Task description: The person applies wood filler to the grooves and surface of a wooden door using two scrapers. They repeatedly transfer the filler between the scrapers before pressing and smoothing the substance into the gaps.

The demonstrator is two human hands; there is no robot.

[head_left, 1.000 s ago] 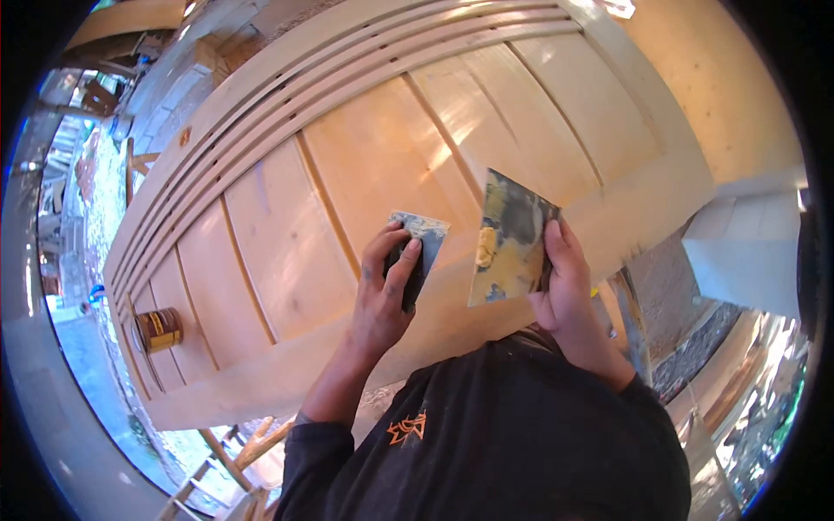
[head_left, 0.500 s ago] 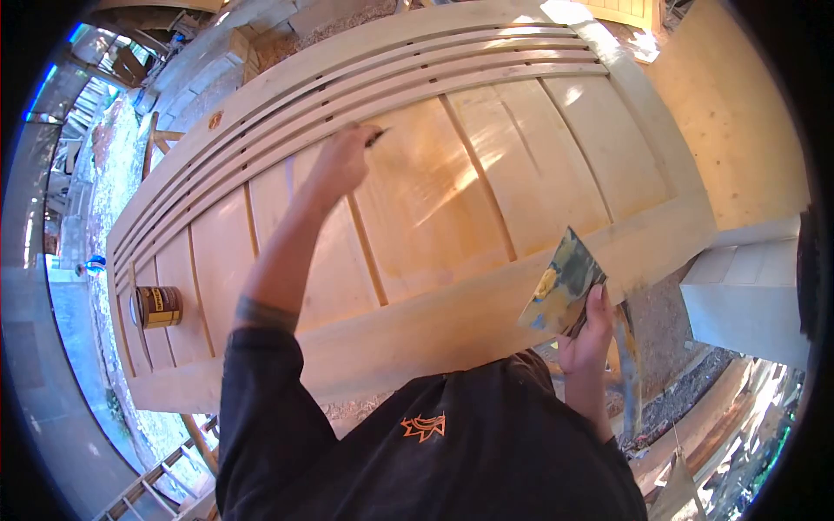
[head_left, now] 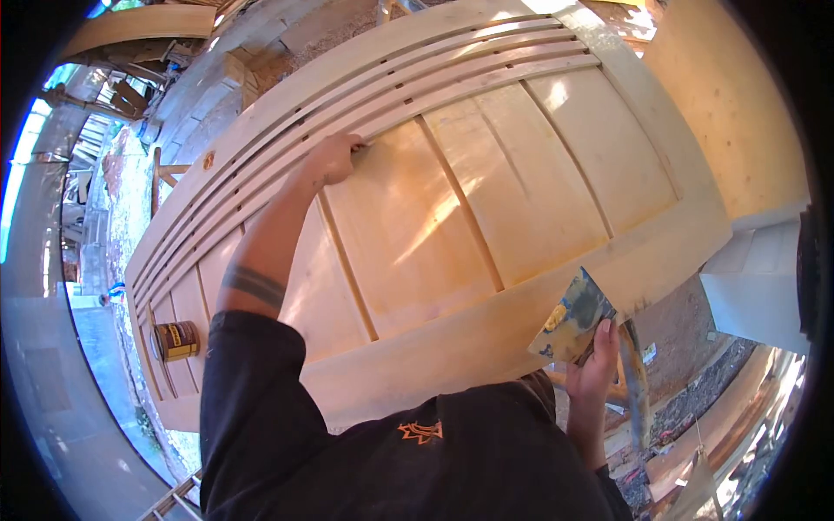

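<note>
A large pale wooden door (head_left: 556,156) with slats along its far side and grooved panels lies flat before me. My left hand (head_left: 334,159) is closed at the upper edge of a middle panel, just below the slats. Its fingers pinch a small dark tool, mostly hidden, whose kind I cannot make out. Near the door's close edge, my right hand (head_left: 593,360) grips a flat, roughly square palette (head_left: 573,317) smeared with grey, blue and yellow. The panel below my left hand has yellowish, shiny patches.
A brown and yellow can (head_left: 176,340) stands on the door's left end. Wooden supports (head_left: 637,382) show under the door. At the right are a white box-like block (head_left: 756,282) and a plywood sheet (head_left: 725,113). Concrete blocks (head_left: 204,95) lie beyond the far edge.
My left hand has shifted slightly left and down in view, closer to the slats' edge. The palette sits a little lower in my right hand's grip area, and the whole view has turned slightly.
</note>
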